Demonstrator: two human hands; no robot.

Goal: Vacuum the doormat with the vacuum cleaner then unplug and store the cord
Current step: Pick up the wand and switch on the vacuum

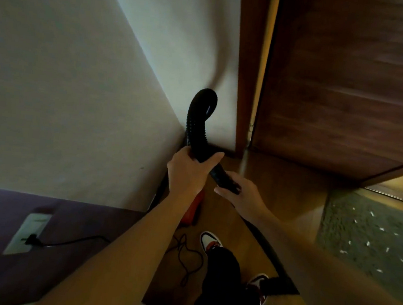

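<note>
At the near centre of the view, our 2 hands meet on the black ribbed vacuum hose (200, 117). Our left hand (189, 169) is clenched around it, thumb on the right side and fingers wrapped over the left, and above that grip the hose rises and bends over in a hook against the pale wall (80, 67). Our right hand (239, 196) grasps the same hose just lower and to the right, at its smoother dark end; the 2 hands are close but not touching.

Below our left wrist sits the red vacuum cleaner (192, 211), mostly hidden by the forearm, standing on the wooden floor (278, 189) close to the corner of the wall. Its black cord (186, 259) lies in loose loops on the floor near our left sneaker (211, 243), and a further length runs left to the plug (31, 238), which is seated in the white wall outlet (27, 232) on the dark lower band of the wall.

Under our right forearm a dark tube slants toward the near side and ends in a dark flat piece beside our right sneaker (258, 282); we cannot tell whether it is the floor nozzle.

On the right lies the doormat (371, 240), grey-green and flecked with small white scraps, well apart from the hose and both hands. Behind it, on the far right, stands a dark wooden door (350, 80).
</note>
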